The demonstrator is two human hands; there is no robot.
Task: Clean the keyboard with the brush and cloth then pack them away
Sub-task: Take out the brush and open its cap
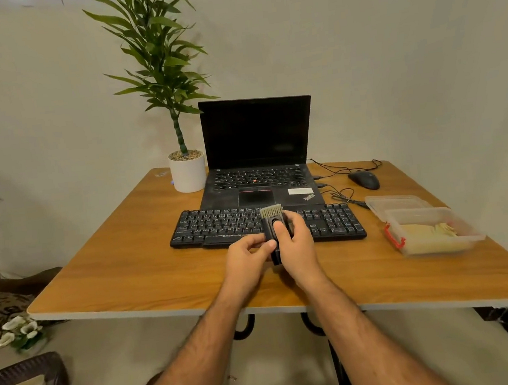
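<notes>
Holding the brush (275, 225) with both hands over the near edge of the keyboard (218, 228); I see its pale bristles pointing up and away from me, its dark handle running down between the palms. My right hand (296, 244) has its grip wrapped round the handle, thumb laid on the oval button on the front. My left hand (247, 258) pinches the handle's lower left side with thumb and fingertips. The keyboard lies flat on the desk (128, 270), parallel to the near edge, with its far edge just beside the front lip of the open laptop (257, 147), whose screen is dark. Right of the keyboard, near the desk's right edge, sits a clear plastic box (434, 228) with a red latch, lid open behind it, and a pale yellow cloth (428, 231) inside. A black mouse (363, 179) sits behind the box, its cable looping toward the laptop. A potted plant (187, 171) stands at the far left of the laptop. Bare wood runs wide to the left of the keyboard and in a band between it and the near edge, beneath my wrists.
</notes>
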